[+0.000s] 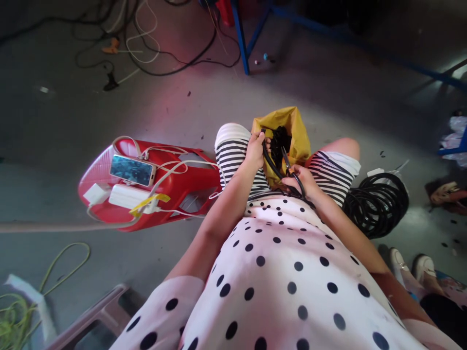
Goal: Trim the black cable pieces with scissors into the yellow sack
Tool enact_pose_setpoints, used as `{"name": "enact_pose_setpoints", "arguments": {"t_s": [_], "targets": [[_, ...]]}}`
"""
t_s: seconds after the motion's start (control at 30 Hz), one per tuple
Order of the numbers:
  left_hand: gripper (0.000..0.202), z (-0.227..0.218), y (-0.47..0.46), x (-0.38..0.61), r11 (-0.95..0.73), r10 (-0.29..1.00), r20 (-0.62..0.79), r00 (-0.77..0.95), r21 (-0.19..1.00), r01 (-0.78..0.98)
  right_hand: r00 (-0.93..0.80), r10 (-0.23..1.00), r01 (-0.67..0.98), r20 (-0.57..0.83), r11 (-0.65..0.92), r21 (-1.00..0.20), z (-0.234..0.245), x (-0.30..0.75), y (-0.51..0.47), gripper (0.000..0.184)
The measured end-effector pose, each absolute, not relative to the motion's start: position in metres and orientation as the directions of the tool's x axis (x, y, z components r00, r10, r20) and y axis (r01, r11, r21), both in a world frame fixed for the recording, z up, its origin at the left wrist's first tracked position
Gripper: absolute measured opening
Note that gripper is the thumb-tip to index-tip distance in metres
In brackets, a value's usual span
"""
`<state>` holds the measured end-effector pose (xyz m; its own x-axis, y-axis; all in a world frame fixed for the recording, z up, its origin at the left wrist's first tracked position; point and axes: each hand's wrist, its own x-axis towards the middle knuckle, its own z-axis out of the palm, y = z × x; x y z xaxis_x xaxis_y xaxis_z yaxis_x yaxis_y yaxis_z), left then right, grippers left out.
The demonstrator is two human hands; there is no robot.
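Note:
My left hand (256,149) is closed on a black rubber strip (270,159) that curves down toward my lap. In my right hand (303,181) is a pair of scissors (290,167), its blades pointing up and away from me, close to the strip. I cannot tell whether the blades touch the strip. Between my knees stands an open yellow bag (299,131) with a heap of dark pieces (281,139) inside. Both hands are at its near side. The lower end of the strip is partly hidden by my right hand.
At left, a red plastic stool (175,182) lies with a phone (132,169), white power strip (129,196) and cables on it. A coil of black tubing (379,204) rests by my right leg. A blue metal frame (243,43) stands ahead; another person's shoes (399,260) are at right.

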<state>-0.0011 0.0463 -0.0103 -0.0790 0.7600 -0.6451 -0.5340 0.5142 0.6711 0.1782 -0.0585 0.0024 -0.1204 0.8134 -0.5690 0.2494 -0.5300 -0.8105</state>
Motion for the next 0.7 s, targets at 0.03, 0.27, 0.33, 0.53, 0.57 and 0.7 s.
{"name": "enact_pose_setpoints", "arguments": {"t_s": [0.03, 0.27, 0.33, 0.53, 0.57, 0.7], "targets": [[0.023, -0.008, 0.045, 0.003, 0.517, 0.757, -0.65, -0.07, 0.661, -0.543, -0.084, 0.832, 0.252, -0.549, -0.515, -0.819, 0.003, 0.175, -0.062, 0.06], [0.019, 0.014, 0.016, 0.016, 0.551, 0.796, -0.606, 0.009, 0.718, -0.425, 0.066, 0.892, 0.222, -0.447, -0.45, -0.865, -0.006, 0.175, -0.055, 0.061], [0.019, 0.019, 0.009, 0.011, 0.563, 0.812, -0.579, 0.076, 0.742, -0.364, 0.091, 0.895, 0.259, -0.436, -0.444, -0.858, -0.005, 0.182, -0.051, 0.064], [0.016, 0.019, 0.001, 0.004, 0.535, 0.844, -0.502, 0.187, 0.811, -0.236, -0.019, 0.881, 0.405, -0.473, -0.426, -0.809, 0.003, 0.191, -0.043, 0.06], [0.017, 0.016, 0.002, 0.004, 0.524, 0.85, -0.491, 0.192, 0.823, -0.218, -0.022, 0.883, 0.426, -0.468, -0.415, -0.804, 0.004, 0.19, -0.042, 0.058], [0.023, 0.005, 0.002, 0.004, 0.474, 0.875, -0.443, 0.195, 0.865, -0.163, -0.016, 0.884, 0.466, -0.466, -0.406, -0.786, 0.006, 0.186, -0.04, 0.057]]}}
